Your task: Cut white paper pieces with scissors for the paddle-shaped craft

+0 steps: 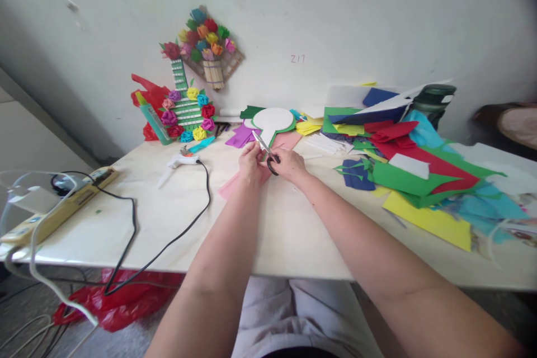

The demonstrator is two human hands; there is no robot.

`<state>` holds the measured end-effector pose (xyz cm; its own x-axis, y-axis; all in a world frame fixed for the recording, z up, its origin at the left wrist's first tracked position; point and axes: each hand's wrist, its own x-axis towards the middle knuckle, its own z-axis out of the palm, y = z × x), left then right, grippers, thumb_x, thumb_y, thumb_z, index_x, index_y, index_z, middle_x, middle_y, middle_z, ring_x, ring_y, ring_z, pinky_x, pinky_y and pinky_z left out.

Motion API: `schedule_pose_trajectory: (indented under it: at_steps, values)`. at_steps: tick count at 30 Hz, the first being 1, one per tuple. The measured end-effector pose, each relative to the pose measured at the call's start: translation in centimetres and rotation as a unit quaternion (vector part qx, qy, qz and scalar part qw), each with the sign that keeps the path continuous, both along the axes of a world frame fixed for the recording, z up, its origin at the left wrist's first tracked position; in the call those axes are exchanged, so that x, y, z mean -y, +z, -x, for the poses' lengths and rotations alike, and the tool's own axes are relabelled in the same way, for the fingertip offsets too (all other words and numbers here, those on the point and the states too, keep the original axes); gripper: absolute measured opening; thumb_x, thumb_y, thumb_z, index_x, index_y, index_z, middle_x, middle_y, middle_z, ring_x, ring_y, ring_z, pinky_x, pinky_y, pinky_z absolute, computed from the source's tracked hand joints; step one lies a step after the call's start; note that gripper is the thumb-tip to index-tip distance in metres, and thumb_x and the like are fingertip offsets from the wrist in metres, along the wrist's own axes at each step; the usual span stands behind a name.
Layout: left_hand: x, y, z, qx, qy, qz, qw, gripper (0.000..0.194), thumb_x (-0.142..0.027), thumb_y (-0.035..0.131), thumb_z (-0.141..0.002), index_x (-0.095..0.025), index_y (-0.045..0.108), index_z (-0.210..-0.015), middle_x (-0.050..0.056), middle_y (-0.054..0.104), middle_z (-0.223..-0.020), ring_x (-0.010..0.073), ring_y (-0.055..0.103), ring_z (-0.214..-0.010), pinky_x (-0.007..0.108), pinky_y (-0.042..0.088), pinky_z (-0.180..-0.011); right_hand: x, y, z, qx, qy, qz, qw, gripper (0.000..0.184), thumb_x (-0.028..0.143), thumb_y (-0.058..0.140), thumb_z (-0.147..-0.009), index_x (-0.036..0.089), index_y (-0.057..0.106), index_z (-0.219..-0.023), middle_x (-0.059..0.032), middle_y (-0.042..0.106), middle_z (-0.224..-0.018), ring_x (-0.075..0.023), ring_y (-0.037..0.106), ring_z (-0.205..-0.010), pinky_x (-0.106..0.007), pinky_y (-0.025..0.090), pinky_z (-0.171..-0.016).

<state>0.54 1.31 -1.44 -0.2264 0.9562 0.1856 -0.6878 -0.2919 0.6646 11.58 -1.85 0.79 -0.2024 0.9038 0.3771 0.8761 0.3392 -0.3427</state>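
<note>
My right hand [289, 165] grips a pair of scissors [263, 144] by the black handles, the blades pointing away and to the left. Close beside it, my left hand [250, 159] has its fingers pinched together near the blades; whatever is between them is too small to make out. Under and around both hands lies pink paper [230, 185]. Just beyond the blades rests a white rounded cutout with a green edge [274, 119]. Purple paper [242, 136] lies to its left.
On the left are a white glue gun [183, 160] with a black cord, a power strip [62, 201] and a glue bottle [153, 118]. A paper-flower guitar [187, 109] leans against the wall. Coloured paper sheets [428, 218] pile up at right, before a dark green bottle [432, 102].
</note>
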Motion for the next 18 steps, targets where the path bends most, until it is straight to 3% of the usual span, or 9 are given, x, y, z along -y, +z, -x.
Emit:
schedule_pose_trajectory:
  at_steps: [12, 18]
  values:
    - [0.01, -0.45, -0.63, 0.005, -0.04, 0.006, 0.999, 0.016, -0.015, 0.069, -0.057, -0.013, 0.057, -0.067, -0.004, 0.046, -0.051, 0.0049, 0.042, -0.043, 0.019, 0.033, -0.044, 0.31, 0.3, -0.26, -0.003, -0.007, 0.013, 1.0, 0.032, 0.046, 0.044, -0.075, 0.028, 0.06, -0.096, -0.0011, 0.065, -0.091, -0.0177, 0.058, -0.085, -0.025, 0.037, -0.063]
    - [0.06, -0.51, -0.83, 0.005, -0.043, 0.017, 0.999, 0.018, -0.016, 0.069, -0.058, -0.013, 0.056, -0.069, -0.003, 0.047, -0.052, 0.0059, 0.044, -0.044, 0.02, 0.036, -0.046, 0.1, 0.08, -0.21, -0.012, -0.012, -0.002, 1.0, 0.033, 0.047, 0.044, -0.074, 0.028, 0.06, -0.095, -0.0013, 0.066, -0.089, -0.0185, 0.058, -0.083, -0.026, 0.038, -0.062]
